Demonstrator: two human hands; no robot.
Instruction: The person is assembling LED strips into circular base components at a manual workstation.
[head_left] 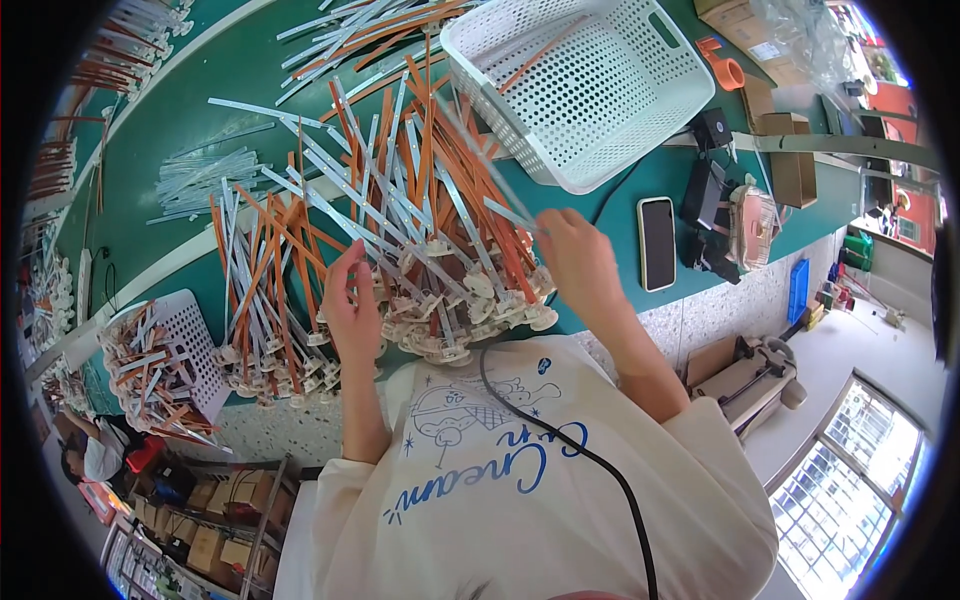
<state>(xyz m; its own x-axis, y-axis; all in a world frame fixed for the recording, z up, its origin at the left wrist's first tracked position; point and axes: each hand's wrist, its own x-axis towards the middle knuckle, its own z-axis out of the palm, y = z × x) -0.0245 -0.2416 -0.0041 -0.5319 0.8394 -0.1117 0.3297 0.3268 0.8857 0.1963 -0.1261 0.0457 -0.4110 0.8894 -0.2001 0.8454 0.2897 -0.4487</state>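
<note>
Near the centre of the frame, a large bundle of orange and silver strips stretches across the green desk, its pale, rounded ends clustered close to the person's shirt and its strips fanning toward the top. At the bundle's right side, the right hand is closed in a pinch on the lower end of a blurred, pale strip, which slants toward the upper left. On the opposite side, the left hand has its fingers curved and parted beside the bundle's edge; whether they touch a strip, I cannot tell.

Left of the centre lies a second, smaller bundle with the same 2 colours and similar pale ends. Farther left, at the desk's edge, a small white basket stands beside a heap of shorter pieces. Loose silver strips lie in the upper left. At the upper centre, a big perforated white basket has 1 orange strip inside. Right of the right hand, a dark-screened phone lies on the desk.
</note>
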